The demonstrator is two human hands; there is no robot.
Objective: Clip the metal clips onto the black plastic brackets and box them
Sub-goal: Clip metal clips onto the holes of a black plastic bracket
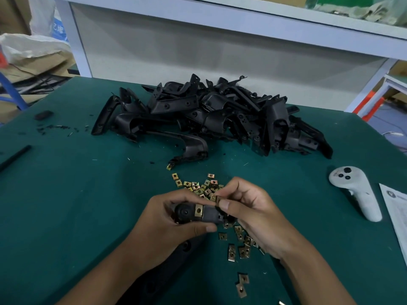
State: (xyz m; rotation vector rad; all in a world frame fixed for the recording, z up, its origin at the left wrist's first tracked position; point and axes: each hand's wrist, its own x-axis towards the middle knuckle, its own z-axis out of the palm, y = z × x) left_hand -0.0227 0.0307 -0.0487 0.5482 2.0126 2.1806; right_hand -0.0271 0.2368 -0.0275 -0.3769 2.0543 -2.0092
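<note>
Black bracket (199, 213) gripped in left hand (174, 219), right hand (246, 208) pinching clip (218, 199)

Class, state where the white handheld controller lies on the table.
In the head view, the white controller lies on the green table, right of both hands, beside a printed sheet.

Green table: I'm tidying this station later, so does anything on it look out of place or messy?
Yes. A white handheld controller lies at the right, unrelated to the clipping work. Small black plastic scraps are scattered at the far left. Metal clips lie strewn loose around the hands rather than in a container.
</note>
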